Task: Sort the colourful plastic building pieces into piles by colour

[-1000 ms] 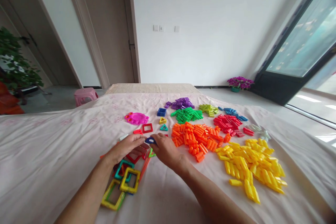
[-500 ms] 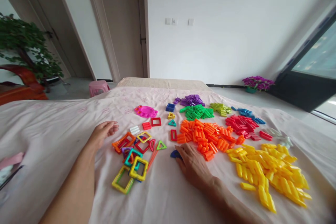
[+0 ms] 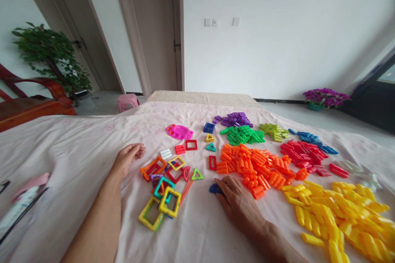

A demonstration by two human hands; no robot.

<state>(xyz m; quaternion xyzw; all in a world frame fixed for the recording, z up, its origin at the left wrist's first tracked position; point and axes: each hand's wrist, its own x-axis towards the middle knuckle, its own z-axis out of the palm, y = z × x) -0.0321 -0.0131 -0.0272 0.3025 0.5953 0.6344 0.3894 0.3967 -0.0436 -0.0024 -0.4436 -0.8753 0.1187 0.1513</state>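
Note:
My right hand [image 3: 234, 197] lies low over the cloth, its thumb and fingertips on a dark blue magnetic tile [image 3: 215, 189] with a rounded edge; the hand covers part of the tile. To the left, my left hand [image 3: 128, 158] rests on the cloth with loosely curled fingers, and nothing shows in them. Between the hands lies a loose pile of magnetic tile frames, among them a yellow square [image 3: 170, 202], an orange one [image 3: 153, 167] and a green triangle [image 3: 197, 174]. Further back sit a red rectangle [image 3: 212, 162], a teal triangle [image 3: 211, 147] and a yellow triangle [image 3: 210, 138].
Orange blocks [image 3: 253, 164] are heaped just beyond my right hand, with yellow blocks [image 3: 336, 213] to the right. Behind are red [image 3: 304, 156], green [image 3: 242, 134] and purple [image 3: 236, 119] heaps. A pink tray-like piece [image 3: 180, 132] lies at the back left.
The whole view has swung a little to the left, so everything appears further right. Both hands keep about the same places on the cloth, the right one still at the blue tile.

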